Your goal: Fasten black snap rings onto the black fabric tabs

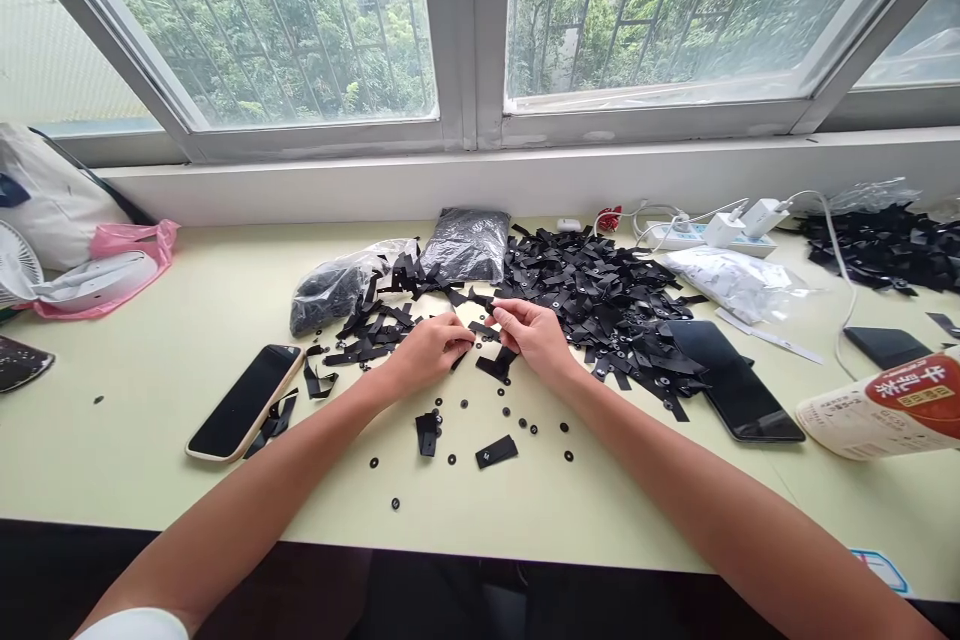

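My right hand (536, 340) pinches a small black fabric strip (489, 308) between thumb and fingertips, at the near left edge of a big heap of black strips (600, 290). To its left, my left hand (427, 352) has its fingers curled down at the table, at a dark piece (459, 360); whether it grips that piece is hidden. Small round black discs (506, 411) with pale centres lie scattered below the hands. A black label strip (496, 452) with a white letter lies nearer to me, beside a short stack of black strips (427, 433).
Two clear bags of black pieces (465, 245) stand behind the hands. A phone (244, 405) lies left, a dark tablet-like device (739, 385) right, with a bottle (881, 410) on its side. Chargers and a power strip (701, 235) sit near the windowsill.
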Action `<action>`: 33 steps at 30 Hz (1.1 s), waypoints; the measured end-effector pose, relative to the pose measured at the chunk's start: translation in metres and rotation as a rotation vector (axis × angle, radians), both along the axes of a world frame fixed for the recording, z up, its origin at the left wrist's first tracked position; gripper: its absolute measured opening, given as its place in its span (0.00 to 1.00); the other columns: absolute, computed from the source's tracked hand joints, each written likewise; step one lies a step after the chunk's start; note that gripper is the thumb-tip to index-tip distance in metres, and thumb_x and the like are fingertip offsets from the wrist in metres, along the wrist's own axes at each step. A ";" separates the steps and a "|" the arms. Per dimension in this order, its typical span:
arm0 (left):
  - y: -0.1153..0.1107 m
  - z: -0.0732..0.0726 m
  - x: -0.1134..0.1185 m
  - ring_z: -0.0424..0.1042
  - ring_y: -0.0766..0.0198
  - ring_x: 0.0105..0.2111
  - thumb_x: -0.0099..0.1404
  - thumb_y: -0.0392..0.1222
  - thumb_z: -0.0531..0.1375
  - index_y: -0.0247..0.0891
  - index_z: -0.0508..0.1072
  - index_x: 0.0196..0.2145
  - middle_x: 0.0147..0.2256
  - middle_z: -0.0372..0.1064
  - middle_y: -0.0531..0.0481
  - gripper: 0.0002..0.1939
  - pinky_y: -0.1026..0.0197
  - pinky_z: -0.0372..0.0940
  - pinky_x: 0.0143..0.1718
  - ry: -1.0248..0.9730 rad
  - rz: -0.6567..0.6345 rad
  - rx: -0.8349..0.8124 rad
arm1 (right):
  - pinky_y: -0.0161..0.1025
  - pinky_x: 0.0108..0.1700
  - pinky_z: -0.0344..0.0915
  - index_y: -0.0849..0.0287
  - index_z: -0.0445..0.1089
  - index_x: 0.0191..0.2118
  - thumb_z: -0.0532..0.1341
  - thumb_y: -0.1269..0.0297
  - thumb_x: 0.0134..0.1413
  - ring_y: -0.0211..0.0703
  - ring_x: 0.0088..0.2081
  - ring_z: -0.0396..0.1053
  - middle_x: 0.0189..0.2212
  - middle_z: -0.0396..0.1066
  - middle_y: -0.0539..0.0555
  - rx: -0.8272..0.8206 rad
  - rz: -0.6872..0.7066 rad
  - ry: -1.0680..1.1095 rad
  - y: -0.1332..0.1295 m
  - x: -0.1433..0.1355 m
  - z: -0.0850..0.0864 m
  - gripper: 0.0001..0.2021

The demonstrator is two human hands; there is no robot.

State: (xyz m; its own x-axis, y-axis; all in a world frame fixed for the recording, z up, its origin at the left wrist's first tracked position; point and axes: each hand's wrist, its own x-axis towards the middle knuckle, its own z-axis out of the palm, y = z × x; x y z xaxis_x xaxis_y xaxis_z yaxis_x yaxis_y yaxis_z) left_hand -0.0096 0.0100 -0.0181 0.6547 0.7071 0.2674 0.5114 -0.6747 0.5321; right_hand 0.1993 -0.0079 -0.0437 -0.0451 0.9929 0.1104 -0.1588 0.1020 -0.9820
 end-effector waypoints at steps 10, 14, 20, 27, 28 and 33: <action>0.000 -0.002 -0.002 0.71 0.58 0.39 0.69 0.34 0.57 0.38 0.76 0.38 0.38 0.71 0.46 0.08 0.57 0.68 0.40 0.073 -0.016 0.103 | 0.34 0.22 0.59 0.58 0.77 0.44 0.64 0.49 0.57 0.38 0.26 0.70 0.38 0.79 0.58 0.013 0.035 -0.145 -0.003 -0.001 0.002 0.18; -0.001 -0.004 -0.002 0.71 0.57 0.42 0.69 0.30 0.56 0.38 0.75 0.38 0.38 0.73 0.46 0.09 0.55 0.67 0.45 0.099 -0.084 0.209 | 0.34 0.23 0.60 0.58 0.77 0.43 0.64 0.49 0.56 0.38 0.26 0.69 0.36 0.79 0.57 0.025 0.029 -0.167 -0.003 -0.002 0.000 0.17; -0.004 -0.004 0.002 0.73 0.61 0.37 0.68 0.32 0.59 0.38 0.75 0.39 0.36 0.75 0.48 0.06 0.57 0.69 0.40 -0.103 -0.038 0.208 | 0.35 0.25 0.61 0.58 0.77 0.42 0.64 0.50 0.57 0.38 0.26 0.68 0.33 0.79 0.55 0.046 0.030 -0.203 -0.004 -0.003 0.001 0.17; -0.008 -0.001 0.006 0.76 0.60 0.36 0.68 0.40 0.63 0.40 0.77 0.38 0.36 0.78 0.48 0.03 0.56 0.72 0.40 -0.438 0.185 0.343 | 0.35 0.28 0.60 0.57 0.80 0.36 0.63 0.50 0.56 0.38 0.27 0.67 0.32 0.78 0.53 0.077 0.055 -0.273 -0.008 -0.004 0.011 0.15; -0.008 -0.001 0.006 0.76 0.60 0.36 0.68 0.40 0.62 0.41 0.77 0.38 0.36 0.78 0.48 0.04 0.56 0.72 0.41 -0.440 0.190 0.353 | 0.36 0.28 0.60 0.57 0.80 0.35 0.63 0.50 0.56 0.38 0.26 0.66 0.32 0.78 0.54 0.071 0.060 -0.268 -0.009 -0.005 0.012 0.16; -0.009 -0.002 0.008 0.77 0.60 0.36 0.68 0.39 0.62 0.41 0.78 0.38 0.36 0.79 0.48 0.04 0.56 0.72 0.40 -0.443 0.166 0.378 | 0.36 0.26 0.55 0.59 0.80 0.35 0.64 0.47 0.55 0.36 0.24 0.60 0.30 0.77 0.54 0.026 0.066 -0.187 -0.013 -0.007 0.015 0.18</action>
State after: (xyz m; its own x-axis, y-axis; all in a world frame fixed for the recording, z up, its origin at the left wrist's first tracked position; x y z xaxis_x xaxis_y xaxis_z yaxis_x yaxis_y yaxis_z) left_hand -0.0017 0.0009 -0.0198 0.3124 0.5932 0.7420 0.4104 -0.7887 0.4577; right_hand 0.1921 -0.0209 -0.0287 -0.1320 0.9840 0.1194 0.0187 0.1229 -0.9922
